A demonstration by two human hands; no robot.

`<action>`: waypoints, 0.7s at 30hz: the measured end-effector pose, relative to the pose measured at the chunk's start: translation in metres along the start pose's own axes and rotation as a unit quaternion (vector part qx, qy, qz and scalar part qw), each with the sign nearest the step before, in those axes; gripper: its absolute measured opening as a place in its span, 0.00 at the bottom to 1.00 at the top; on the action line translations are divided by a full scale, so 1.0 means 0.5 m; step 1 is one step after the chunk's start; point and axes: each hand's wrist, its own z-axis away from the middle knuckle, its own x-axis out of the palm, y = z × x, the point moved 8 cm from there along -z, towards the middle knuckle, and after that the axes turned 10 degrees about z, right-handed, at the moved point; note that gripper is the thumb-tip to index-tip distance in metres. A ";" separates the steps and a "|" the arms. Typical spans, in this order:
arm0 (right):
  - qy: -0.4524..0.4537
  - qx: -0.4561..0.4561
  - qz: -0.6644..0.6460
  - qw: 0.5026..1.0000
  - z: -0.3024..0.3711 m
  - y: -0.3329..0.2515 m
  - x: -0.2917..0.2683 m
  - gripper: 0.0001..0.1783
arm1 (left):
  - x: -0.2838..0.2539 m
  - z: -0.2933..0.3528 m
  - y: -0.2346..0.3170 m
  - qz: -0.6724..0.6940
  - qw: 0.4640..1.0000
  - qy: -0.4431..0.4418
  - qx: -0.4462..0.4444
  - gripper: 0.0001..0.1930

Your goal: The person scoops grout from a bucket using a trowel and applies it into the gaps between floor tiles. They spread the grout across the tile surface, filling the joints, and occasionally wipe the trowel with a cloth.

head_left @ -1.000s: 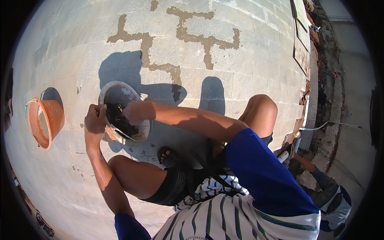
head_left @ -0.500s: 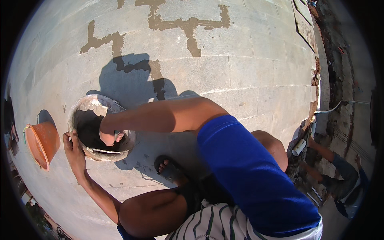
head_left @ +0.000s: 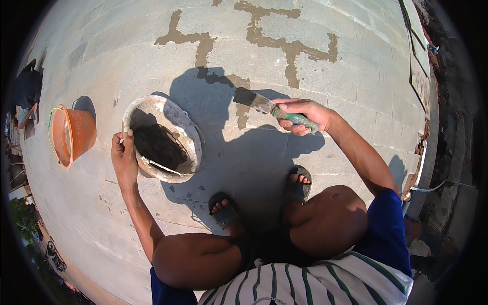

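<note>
Putty knife (head_left: 260, 102) grasped in the right of the two hands, with the mortar bucket (head_left: 187, 124) at the left.
The right hand (head_left: 301, 114) closes around the green, mortar-smeared handle; the blade projects leftward and forward from the fingers, its tip overlapping in view a damp mortar strip (head_left: 243, 116), though contact cannot be judged. The left hand (head_left: 123, 152) clasps the near-left rim of the bucket, thumb at the edge. Dark wet mortar (head_left: 155, 141) lies inside, between the two hands, and pale residue coats the wall. Left of the left hand, well apart, stands an orange bucket (head_left: 84, 134). Ahead of both hands, stepped mortar bands (head_left: 292, 66) follow the joints of the grey block floor (head_left: 351, 119). Sandals (head_left: 225, 212) are nearer the body than either hand.
</note>
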 end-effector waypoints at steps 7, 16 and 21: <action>0.168 -0.198 -0.205 0.944 0.169 0.195 -0.140 0.21 | -0.104 -0.027 -0.039 0.067 0.998 0.009 0.000 0.08; 0.671 -0.153 0.514 0.512 0.238 0.165 -0.263 0.24 | -0.183 0.008 -0.082 0.114 0.989 0.085 -0.032 0.18; 0.671 0.007 0.484 0.561 0.185 0.169 -0.293 0.25 | -0.204 0.024 -0.103 0.099 0.990 0.080 -0.055 0.26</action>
